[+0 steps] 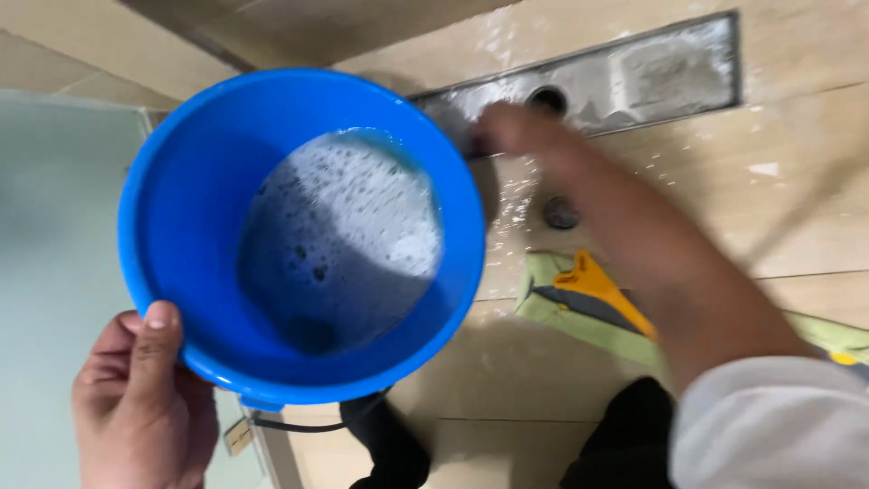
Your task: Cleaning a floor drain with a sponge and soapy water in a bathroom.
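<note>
A blue plastic bucket fills the left of the head view, tilted toward me, with foamy soapy water in its bottom. My left hand grips the bucket's near rim, thumb over the edge. My right hand is blurred and stretched out to the bucket's far right rim, just in front of the metal floor drain channel. Something dark shows at its fingertips; whether the hand holds it is unclear.
Wet beige floor tiles lie below. A small round drain cap sits near a yellow-handled scraper on a green cloth. A frosted glass panel stands at left. My dark-clothed legs are at the bottom.
</note>
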